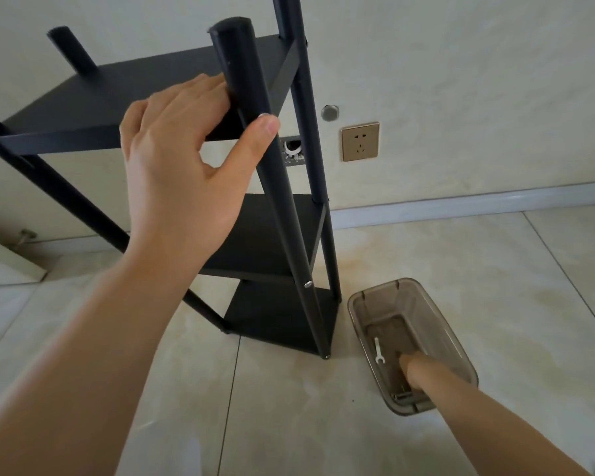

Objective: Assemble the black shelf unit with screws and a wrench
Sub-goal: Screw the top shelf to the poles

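Note:
The black shelf unit (261, 231) stands on the tiled floor against the wall, with three boards between round black posts. My left hand (182, 156) grips the near post (251, 108) just above the top board (124, 91), thumb on one side and fingers on the other. My right hand (413, 371) reaches down into a clear plastic bin (450, 334) on the floor to the right of the shelf; its fingers are hidden inside. A small white wrench (378, 350) lies in the bin, left of that hand. Some metal screws (402, 396) lie at the bin's near end.
A gold wall socket (360, 141) and a round metal fitting (329, 112) sit on the wall behind the shelf. An open cut-out (292, 150) shows in the wall behind the posts. A grey skirting board (461, 204) runs along the floor edge.

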